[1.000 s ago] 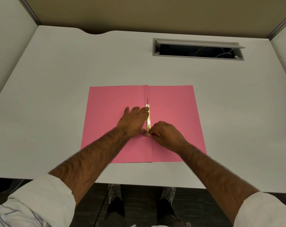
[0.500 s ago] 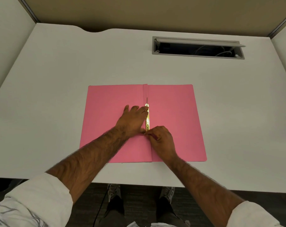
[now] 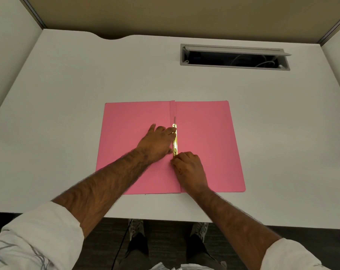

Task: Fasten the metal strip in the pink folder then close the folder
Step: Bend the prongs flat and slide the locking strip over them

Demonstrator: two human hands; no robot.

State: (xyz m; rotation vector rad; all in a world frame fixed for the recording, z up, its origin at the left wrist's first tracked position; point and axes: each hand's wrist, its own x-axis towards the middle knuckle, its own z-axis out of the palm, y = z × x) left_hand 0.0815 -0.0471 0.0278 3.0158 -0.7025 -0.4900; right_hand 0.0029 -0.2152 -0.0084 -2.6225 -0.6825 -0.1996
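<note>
Two hands worked at the spine of the pink folder [image 3: 204, 145], which lay open and flat on the white desk [image 3: 68, 114]. The left hand [image 3: 157, 143] was spread flat, its fingers pressing the upper part of the metal strip [image 3: 175, 140]. The right hand [image 3: 188, 168] was curled, pinching the near end of the strip. A cable slot [image 3: 234, 57] sat far behind.

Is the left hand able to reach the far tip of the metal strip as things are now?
Probably yes. The left hand lies flat on the pink folder beside the metal strip, its fingertips already near the strip's far end, and nothing lies between them. The right hand is busy at the near end.
</note>
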